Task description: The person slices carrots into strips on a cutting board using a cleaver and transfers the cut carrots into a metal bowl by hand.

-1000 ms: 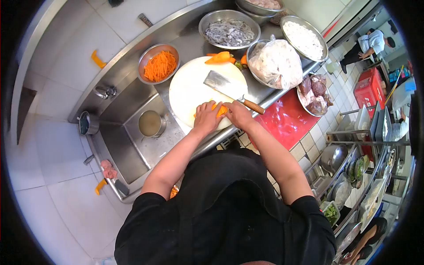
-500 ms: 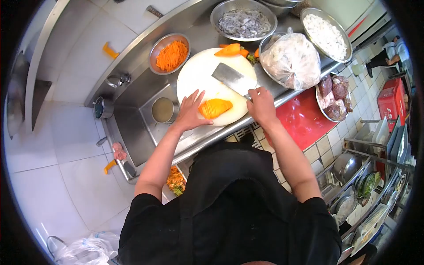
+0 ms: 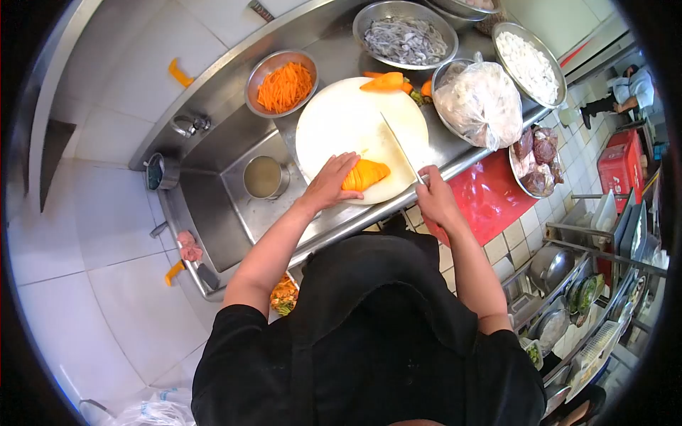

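A round white cutting board (image 3: pixel 341 113) lies across the sink's edge and the steel counter. On its near part is a fanned stack of orange carrot slices (image 3: pixel 367 175). My left hand (image 3: pixel 332 182) rests against the left end of the stack, fingers close together. A cleaver (image 3: pixel 401 146) is held by its handle in my right hand (image 3: pixel 435 197), its blade on edge over the board, to the right of the slices and apart from them. Carrot pieces (image 3: pixel 384 82) sit at the board's far edge.
A bowl of shredded carrot (image 3: pixel 285 86) stands at the far left. Beyond the board are a bowl of grey strips (image 3: pixel 406 40), a bagged bowl (image 3: pixel 479 103) and a bowl of white pieces (image 3: pixel 528 65). The sink (image 3: pixel 220 220) holds a metal cup (image 3: pixel 266 177). A person (image 3: pixel 632 92) is at the far right.
The slices have been laid over into a fan. My right hand has taken the cleaver and turned its blade from flat to on edge. My left hand has come back against the slices.
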The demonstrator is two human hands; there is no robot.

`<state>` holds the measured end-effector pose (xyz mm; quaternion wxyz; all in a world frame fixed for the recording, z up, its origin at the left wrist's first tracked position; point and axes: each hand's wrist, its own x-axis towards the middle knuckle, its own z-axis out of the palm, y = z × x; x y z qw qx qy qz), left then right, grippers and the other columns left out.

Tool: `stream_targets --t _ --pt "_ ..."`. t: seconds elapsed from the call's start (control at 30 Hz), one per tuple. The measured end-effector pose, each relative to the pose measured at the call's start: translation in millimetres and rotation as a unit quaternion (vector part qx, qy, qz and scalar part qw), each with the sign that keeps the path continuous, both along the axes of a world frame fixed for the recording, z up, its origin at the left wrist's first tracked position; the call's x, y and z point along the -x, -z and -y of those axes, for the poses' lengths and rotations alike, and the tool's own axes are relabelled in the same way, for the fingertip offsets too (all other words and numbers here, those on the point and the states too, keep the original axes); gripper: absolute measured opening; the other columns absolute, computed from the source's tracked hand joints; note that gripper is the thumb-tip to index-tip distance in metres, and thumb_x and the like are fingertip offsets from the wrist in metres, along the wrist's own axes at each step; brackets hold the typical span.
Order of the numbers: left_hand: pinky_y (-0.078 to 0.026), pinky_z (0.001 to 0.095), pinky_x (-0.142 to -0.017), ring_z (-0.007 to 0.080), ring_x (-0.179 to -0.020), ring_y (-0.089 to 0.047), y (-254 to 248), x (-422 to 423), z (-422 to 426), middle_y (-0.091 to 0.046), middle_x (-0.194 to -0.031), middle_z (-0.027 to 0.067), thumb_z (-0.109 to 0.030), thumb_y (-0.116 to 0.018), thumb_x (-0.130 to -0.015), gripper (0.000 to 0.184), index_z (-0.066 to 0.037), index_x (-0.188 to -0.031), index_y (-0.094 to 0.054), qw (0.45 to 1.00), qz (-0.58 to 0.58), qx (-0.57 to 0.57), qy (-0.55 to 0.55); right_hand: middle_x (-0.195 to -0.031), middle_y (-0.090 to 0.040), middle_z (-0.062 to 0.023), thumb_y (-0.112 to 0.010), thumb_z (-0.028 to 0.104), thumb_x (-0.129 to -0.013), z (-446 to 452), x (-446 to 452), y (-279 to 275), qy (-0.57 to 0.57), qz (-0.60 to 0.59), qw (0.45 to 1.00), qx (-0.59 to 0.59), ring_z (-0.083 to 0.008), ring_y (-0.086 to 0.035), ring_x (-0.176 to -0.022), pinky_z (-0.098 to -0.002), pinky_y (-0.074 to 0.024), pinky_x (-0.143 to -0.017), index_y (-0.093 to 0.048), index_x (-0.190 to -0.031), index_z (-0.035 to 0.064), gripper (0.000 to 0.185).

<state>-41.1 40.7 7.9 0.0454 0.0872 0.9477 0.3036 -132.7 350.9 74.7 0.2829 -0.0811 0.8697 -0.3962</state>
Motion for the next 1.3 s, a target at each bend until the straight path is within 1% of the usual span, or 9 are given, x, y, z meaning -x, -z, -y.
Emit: stream_targets --t 0.1,0.13,0.33,0.73,0.8,0.93,1.07,1.13,1.3 --pt "-0.022 0.0525 -0.133 0.039 -0.158 -0.036 3.4 0.2 3.2 -0.04 -0.169 0.0206 -0.062 -0.081 -0.084 0.107 -0.005 -0.164 -0.038 1.0 -0.003 -0.011 0.005 -0.097 -0.071 -0.0246 -0.055 0.016 -0.099 -15.3 -23.6 13.4 0.029 0.031 0.998 0.054 -0.0409 -0.071 -0.092 -0.0498 -0.0541 -0.085 -0.055 -0.131 0.0034 0.035" --pt "-0.021 0.052 -0.133 0.0377 -0.159 -0.033 -2.5 2.0 2.1 -0.038 -0.17 0.0201 -0.064 -0.079 -0.086 0.107 -0.005 -0.165 -0.037 1.0 0.01 -0.005 0.014 -0.078 -0.06 -0.0042 -0.051 0.001 -0.1 -15.0 -30.9 22.6 0.044 0.02 0.989 0.137 -0.0101 -0.056 -0.06 -0.0285 -0.0434 -0.052 -0.053 -0.129 0.0039 0.03" --pt "-0.014 0.0493 -0.135 0.0313 -0.165 -0.022 -19.4 1.7 -26.0 -0.023 -0.178 0.0161 -0.067 -0.055 -0.103 0.094 -0.01 -0.172 -0.026 0.99 0.009 0.143 -0.015 -0.078 -0.057 -0.0028 -0.056 0.009 -0.108 -16.4 -57.9 12.9 0.058 -0.011 0.99 0.131 -0.0096 -0.053 -0.055 -0.0287 -0.0423 -0.047 -0.052 -0.13 0.0053 0.023" --pt "-0.014 0.0489 -0.135 0.0309 -0.165 -0.022 -21.7 16.4 -48.9 -0.023 -0.178 0.0165 -0.056 -0.044 -0.111 0.076 -0.013 -0.172 -0.026 0.989 -0.009 0.148 -0.028 -0.083 -0.059 -0.0042 -0.057 0.015 -0.11 -22.9 -69.8 9.7 0.065 -0.041 0.992 0.098 -0.0115 -0.056 -0.059 -0.0305 -0.0464 -0.049 -0.052 -0.136 0.0059 0.027" --pt "-0.016 0.0503 -0.135 0.032 -0.164 -0.023 -14.2 16.4 -48.3 -0.025 -0.177 0.0173 -0.053 -0.044 -0.112 0.074 -0.011 -0.171 -0.027 0.991 0.001 0.132 -0.019 -0.093 -0.07 -0.016 -0.06 0.018 -0.107 -21.8 -69.2 -1.2 0.093 0.008 0.993 0.076 -0.026 -0.07 -0.083 -0.0415 -0.0547 -0.075 -0.058 -0.131 0.0006 0.03" --pt "-0.018 0.052 -0.134 0.0342 -0.163 -0.026 -9.3 17.8 -46.9 -0.027 -0.176 0.0184 -0.051 -0.041 -0.113 0.071 -0.009 -0.17 -0.03 0.993 0.018 0.113 -0.006 -0.107 -0.073 -0.03 -0.058 0.024 -0.108 -24.1 -66.1 7.1 0.047 -0.018 0.998 0.026 -0.0498 -0.072 -0.102 -0.0533 -0.055 -0.09 -0.057 -0.133 0.0017 0.033" --pt "-0.016 0.0499 -0.135 0.034 -0.163 -0.027 -11.1 18.5 -49.3 -0.028 -0.176 0.0173 -0.047 -0.049 -0.111 0.071 -0.01 -0.169 -0.032 0.993 0.001 0.121 -0.004 -0.104 -0.072 -0.0357 -0.055 0.026 -0.108 -18.0 -62.7 -18.0 -0.003 -0.098 0.994 -0.051 -0.0577 -0.067 -0.101 -0.0632 -0.0515 -0.088 -0.056 -0.133 0.0056 0.032" --pt "-0.031 0.0502 -0.128 0.0363 -0.149 -0.044 -14.8 12.5 -55.9 -0.048 -0.159 0.0187 -0.036 -0.061 -0.106 0.057 -0.008 -0.154 -0.051 0.987 -0.142 0.045 -0.057 -0.101 -0.071 -0.0356 -0.055 0.025 -0.108 -8.0 -59.4 -44.4 -0.018 -0.101 0.992 -0.069 -0.0575 -0.067 -0.099 -0.0643 -0.0509 -0.086 -0.056 -0.13 0.0037 0.03" --pt "-0.044 0.0475 -0.105 0.0341 -0.117 -0.056 -1.5 11.8 -65.0 -0.06 -0.121 0.0134 -0.024 -0.069 -0.099 0.029 -0.007 -0.122 -0.065 0.992 -0.114 -0.004 -0.06 -0.092 -0.071 -0.0353 -0.052 0.018 -0.107 17.1 -47.2 -74.2 -0.114 -0.16 0.974 -0.117 -0.0553 -0.069 -0.094 -0.0647 -0.0516 -0.082 -0.055 -0.116 -0.0035 0.023"
